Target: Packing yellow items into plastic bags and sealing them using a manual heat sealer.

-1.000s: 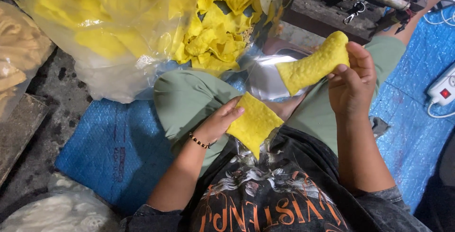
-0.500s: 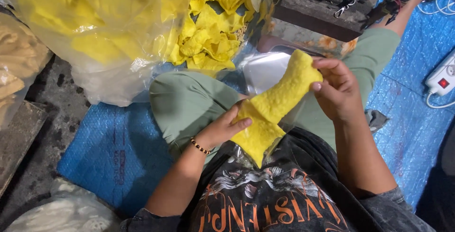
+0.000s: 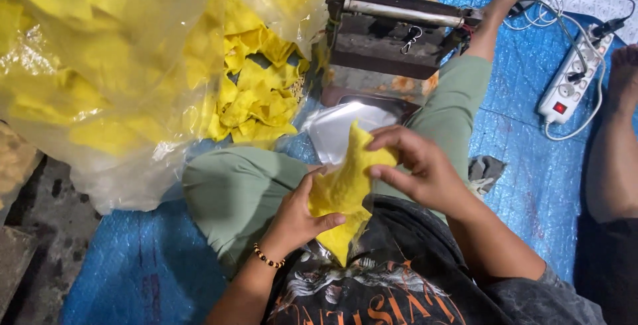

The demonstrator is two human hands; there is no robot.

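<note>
A yellow crumpled chip-like sheet (image 3: 345, 189) is held in my lap between both hands. My left hand (image 3: 299, 215) grips its lower part, with a beaded bracelet at the wrist. My right hand (image 3: 415, 165) pinches its upper edge from the right. A thin clear plastic bag (image 3: 335, 132) lies just behind the sheet, between my knees. A heap of the same yellow pieces (image 3: 256, 96) spills from a large clear sack (image 3: 113, 66) at the left.
A rusty metal sealing machine (image 3: 392, 39) stands ahead of my knees. A white power strip (image 3: 571, 79) with cables lies at the right on the blue tarp (image 3: 133, 272). Another person's leg (image 3: 615, 145) is at the right edge.
My right hand has come down and left, bringing the upper yellow piece together with the one at my left hand. The view has shifted, showing more of the machine.
</note>
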